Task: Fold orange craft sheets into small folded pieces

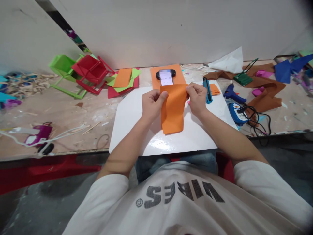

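An orange foam sheet (173, 111) hangs over a white board (132, 124) on the workbench. My left hand (153, 104) pinches its upper left corner, and my right hand (197, 98) pinches its upper right corner. Both hands are closed on the sheet and hold it up so that its lower edge rests on the board. Just behind it a phone (166, 78) stands on another orange sheet (156, 80).
A blue utility knife (207, 91) lies right of my right hand. Farther right are a blue glue gun (232, 94), black cables (256, 120) and brown felt (266, 94). Red and green miniature chairs (80, 73) and stacked coloured sheets (123, 81) sit at the back left. A purple tool (40, 134) lies near the left front edge.
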A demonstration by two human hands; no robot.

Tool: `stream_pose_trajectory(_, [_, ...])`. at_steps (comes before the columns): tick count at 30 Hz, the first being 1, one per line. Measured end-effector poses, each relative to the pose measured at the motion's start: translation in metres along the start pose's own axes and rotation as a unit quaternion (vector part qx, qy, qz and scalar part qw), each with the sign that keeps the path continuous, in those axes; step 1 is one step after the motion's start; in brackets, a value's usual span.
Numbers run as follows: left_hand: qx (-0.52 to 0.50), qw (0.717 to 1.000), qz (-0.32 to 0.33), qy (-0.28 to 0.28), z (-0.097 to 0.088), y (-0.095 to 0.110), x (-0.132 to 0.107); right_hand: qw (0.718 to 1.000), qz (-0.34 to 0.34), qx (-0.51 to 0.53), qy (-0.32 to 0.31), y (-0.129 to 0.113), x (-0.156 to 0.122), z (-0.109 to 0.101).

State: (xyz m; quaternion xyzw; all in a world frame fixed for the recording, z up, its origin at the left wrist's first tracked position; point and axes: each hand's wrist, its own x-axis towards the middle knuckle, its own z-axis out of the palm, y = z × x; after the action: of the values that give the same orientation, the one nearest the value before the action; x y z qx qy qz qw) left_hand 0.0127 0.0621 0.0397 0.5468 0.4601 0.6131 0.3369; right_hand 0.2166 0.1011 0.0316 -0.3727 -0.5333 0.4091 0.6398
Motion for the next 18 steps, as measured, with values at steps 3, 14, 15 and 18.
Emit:
stream_pose_trajectory(3, [-0.005,1.000,0.008,-0.009,0.0010,-0.0001,-0.0010,1.000,0.005,0.023,0.000,-0.0014,0.0001,-0.0001])
stream_pose_trajectory(14, [-0.007,1.000,0.006,-0.011,0.0032,0.0042,-0.0053,1.000,-0.003,-0.001,0.011,-0.0037,0.0053,-0.0051])
stream_pose_trajectory(15, [-0.007,1.000,0.007,-0.010,0.0037,0.0046,-0.0060,1.000,-0.006,0.001,0.010,-0.0044,0.0048,-0.0051])
stream_pose_trajectory(18, [-0.010,1.000,0.004,0.003,0.0041,0.0060,-0.0069,1.000,-0.013,0.010,-0.018,-0.0086,0.0009,-0.0025])
